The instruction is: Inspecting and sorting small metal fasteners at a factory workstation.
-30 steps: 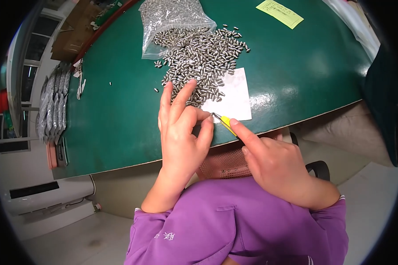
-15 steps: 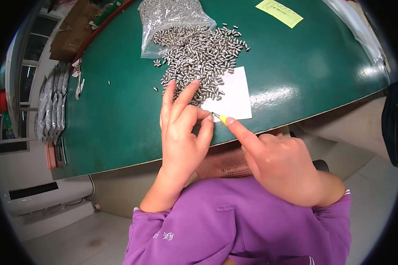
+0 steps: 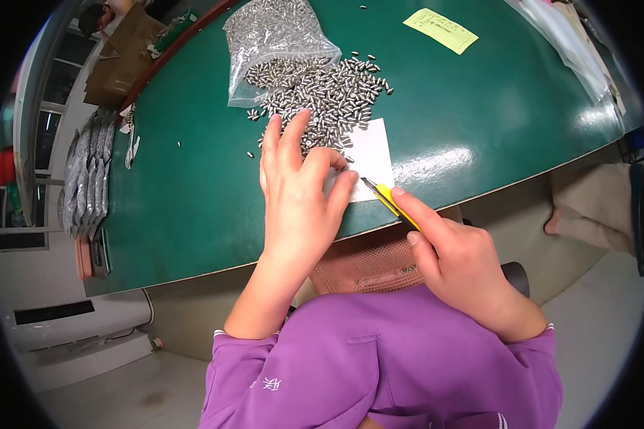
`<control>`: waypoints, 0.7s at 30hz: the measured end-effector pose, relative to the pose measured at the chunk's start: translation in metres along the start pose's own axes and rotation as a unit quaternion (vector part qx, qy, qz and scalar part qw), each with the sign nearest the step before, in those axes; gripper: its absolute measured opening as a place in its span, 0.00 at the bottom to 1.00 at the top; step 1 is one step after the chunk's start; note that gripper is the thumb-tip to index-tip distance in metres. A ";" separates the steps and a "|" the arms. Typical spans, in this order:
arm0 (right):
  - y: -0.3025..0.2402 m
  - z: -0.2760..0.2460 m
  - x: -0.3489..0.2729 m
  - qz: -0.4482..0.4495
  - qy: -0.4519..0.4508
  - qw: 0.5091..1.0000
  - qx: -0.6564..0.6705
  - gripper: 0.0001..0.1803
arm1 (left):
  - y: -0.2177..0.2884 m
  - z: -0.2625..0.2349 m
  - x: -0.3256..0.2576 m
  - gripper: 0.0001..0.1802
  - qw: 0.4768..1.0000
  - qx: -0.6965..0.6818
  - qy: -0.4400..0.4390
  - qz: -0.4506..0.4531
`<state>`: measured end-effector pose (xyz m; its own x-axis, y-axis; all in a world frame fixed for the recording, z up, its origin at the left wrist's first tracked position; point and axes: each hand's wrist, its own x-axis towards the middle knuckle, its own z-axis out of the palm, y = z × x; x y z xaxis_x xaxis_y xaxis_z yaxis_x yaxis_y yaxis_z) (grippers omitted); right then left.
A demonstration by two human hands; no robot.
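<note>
My right hand point(image 3: 461, 261) grips a yellow-and-black utility knife point(image 3: 394, 205), its dark blade pointing up and left. The index finger lies along the knife's handle. Just left of the blade tip, my left hand point(image 3: 300, 189) has thumb and index finger brought together in a pinch; whatever is between them is too small to make out. Its other fingers stretch over the edge of a heap of small silvery metal parts point(image 3: 329, 96). Under the pinch and the blade lies a white sheet of paper point(image 3: 376, 154), partly covered by the heap.
Behind the heap, a clear plastic bag point(image 3: 275, 32) of the same parts lies open toward me. A yellow note point(image 3: 440, 31) rests on the green tabletop point(image 3: 465, 93). Several filled bags point(image 3: 87, 175) are stacked at left. Clear plastic sheeting point(image 3: 569, 57) lies far right. Another person's leg shows at right.
My right hand has drawn the knife back to the right and down, away from my left fingertips, so more of its handle shows. The whole view has shifted slightly.
</note>
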<state>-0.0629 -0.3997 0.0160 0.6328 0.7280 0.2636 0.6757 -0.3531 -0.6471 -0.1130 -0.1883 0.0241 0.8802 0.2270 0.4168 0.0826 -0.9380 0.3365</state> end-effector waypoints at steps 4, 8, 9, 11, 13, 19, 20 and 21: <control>0.000 0.000 0.000 0.002 -0.007 1.000 0.002 0.30 | 0.000 -0.003 -0.004 0.07 1.000 -0.011 -0.015 0.001; -0.002 0.003 0.001 -0.012 -0.008 1.000 -0.005 0.30 | 0.003 -0.013 -0.016 0.07 0.999 -0.015 -0.029 0.010; -0.003 0.004 0.001 -0.018 -0.009 1.000 -0.010 0.30 | 0.002 -0.013 -0.017 0.07 0.999 -0.015 -0.030 0.009; -0.003 0.005 0.003 -0.025 -0.008 1.000 -0.013 0.30 | -0.003 -0.013 -0.021 0.09 0.999 -0.030 -0.010 0.013; -0.003 0.006 0.004 -0.032 -0.006 0.999 -0.017 0.30 | -0.002 -0.013 -0.022 0.09 0.999 -0.037 -0.002 -0.004; -0.008 0.005 0.005 -0.027 -0.011 0.999 -0.028 0.30 | -0.008 -0.011 -0.020 0.07 0.999 -0.048 0.004 -0.009; -0.009 0.005 0.006 -0.028 -0.011 0.999 -0.029 0.29 | -0.006 -0.011 -0.019 0.07 0.999 -0.037 0.002 -0.003; -0.010 0.005 0.006 -0.029 -0.011 0.999 -0.030 0.29 | -0.006 -0.012 -0.018 0.07 1.000 -0.027 0.000 0.003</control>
<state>-0.0674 -0.3892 0.0205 0.5837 0.7606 0.2841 0.7334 -0.3437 -0.5865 -0.1346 -0.1840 0.0245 0.8807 0.2205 0.4192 0.0508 -0.9239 0.3793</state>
